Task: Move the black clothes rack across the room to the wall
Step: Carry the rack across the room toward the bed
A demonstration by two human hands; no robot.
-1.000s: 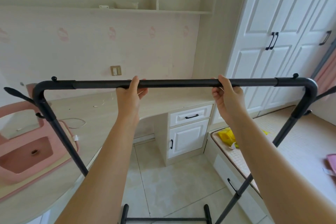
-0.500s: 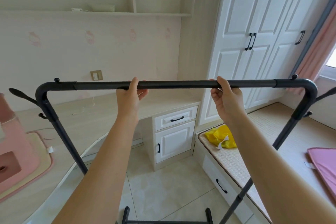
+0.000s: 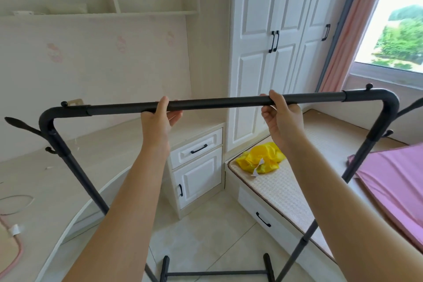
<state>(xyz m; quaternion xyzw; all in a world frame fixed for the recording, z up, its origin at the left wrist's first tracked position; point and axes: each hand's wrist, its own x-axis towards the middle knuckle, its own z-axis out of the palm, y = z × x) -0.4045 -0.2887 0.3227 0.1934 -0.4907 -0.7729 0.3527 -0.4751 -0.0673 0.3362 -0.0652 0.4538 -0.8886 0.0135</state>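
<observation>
I've got left hand (image 3: pixel 158 121) and right hand (image 3: pixel 280 119) both clenched on the rack (image 3: pixel 219 102) top bar, long axis running left-right ahead of me, right end slightly higher; feet probably off the floor, can't confirm.

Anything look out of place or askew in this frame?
Mostly tidy. A crumpled yellow bag with a white tag lies loose on the woven bed mat, and a stray white cable loops across the desk. Both hands, left hand and right hand, hold the clothes rack bar.
</observation>
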